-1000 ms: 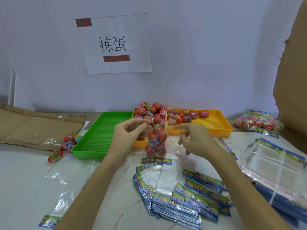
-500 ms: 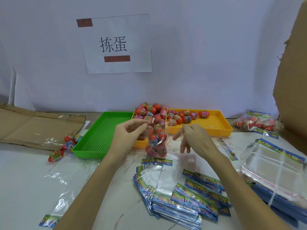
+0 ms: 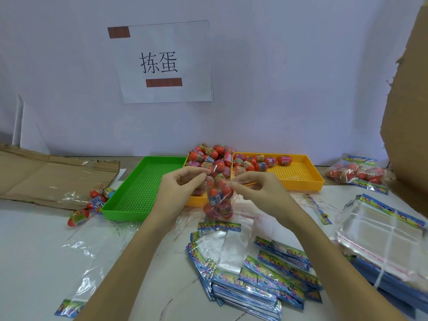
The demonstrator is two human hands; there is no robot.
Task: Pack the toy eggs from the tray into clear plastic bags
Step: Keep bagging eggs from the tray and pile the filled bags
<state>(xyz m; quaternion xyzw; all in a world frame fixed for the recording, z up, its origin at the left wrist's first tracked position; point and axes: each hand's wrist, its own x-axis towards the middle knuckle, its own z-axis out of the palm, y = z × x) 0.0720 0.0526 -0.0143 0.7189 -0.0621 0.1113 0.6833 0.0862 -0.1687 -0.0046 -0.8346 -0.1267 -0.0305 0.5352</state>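
A clear plastic bag (image 3: pixel 218 200) holding several red toy eggs hangs above the table between my hands. My left hand (image 3: pixel 179 189) pinches the bag's top left edge. My right hand (image 3: pixel 257 189) pinches the top right edge, fingers curled on the thin plastic. Behind them, a yellow tray (image 3: pixel 298 176) carries a heap of red toy eggs (image 3: pixel 214 155) at its left end. A stack of empty clear bags (image 3: pixel 250 272) with blue printed headers lies on the table below the hands.
An empty green tray (image 3: pixel 143 188) sits left of the yellow one. Several loose eggs (image 3: pixel 92 202) lie by flattened cardboard (image 3: pixel 46 177) on the left. Packed bags (image 3: pixel 357 173) rest far right, larger clear bags (image 3: pixel 382 237) nearer right, and a cardboard box (image 3: pixel 407 112) at the right edge.
My right hand lifted off the bag's side, opened briefly, then closed on the bag's top edge. The left hand and the bag stayed almost still.
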